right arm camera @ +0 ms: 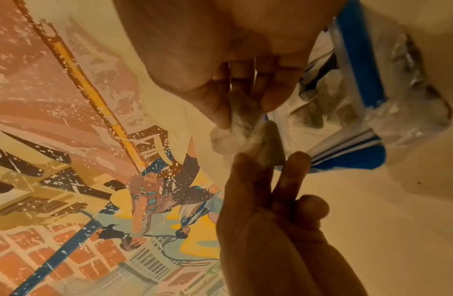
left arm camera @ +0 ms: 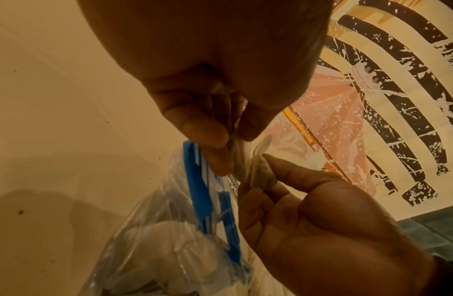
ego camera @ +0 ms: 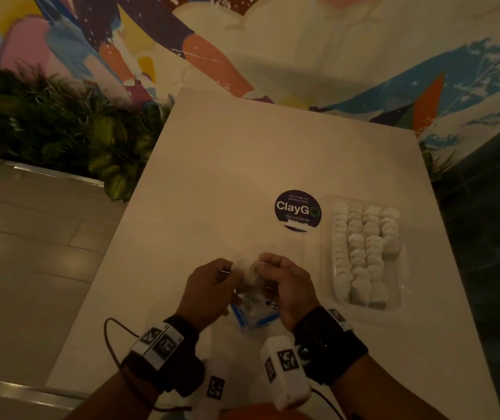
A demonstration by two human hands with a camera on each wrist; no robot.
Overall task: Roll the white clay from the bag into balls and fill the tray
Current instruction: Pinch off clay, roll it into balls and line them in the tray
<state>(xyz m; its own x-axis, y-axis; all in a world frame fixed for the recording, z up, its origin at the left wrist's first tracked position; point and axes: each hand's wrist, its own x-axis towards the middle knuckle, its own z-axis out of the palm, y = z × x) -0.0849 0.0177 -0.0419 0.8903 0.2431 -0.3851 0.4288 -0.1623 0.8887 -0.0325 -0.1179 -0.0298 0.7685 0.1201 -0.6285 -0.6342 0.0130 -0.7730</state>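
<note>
Both your hands pinch one clay lump [ego camera: 250,275] between them: left hand [ego camera: 209,291], right hand [ego camera: 285,286]. Tray [ego camera: 327,268] lies just right of your right hand (nearer one); bag [ego camera: 254,316] beneath.

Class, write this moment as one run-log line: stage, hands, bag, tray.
stage: pulling clay piece apart | hands: left hand and right hand both pinch it | bag: on table, below hands | tray: mostly filled

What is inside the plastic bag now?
White clay lumps show through the clear bag. How much clay remains cannot be seen: both hands cover the bag from above, and it runs out of frame.
</note>
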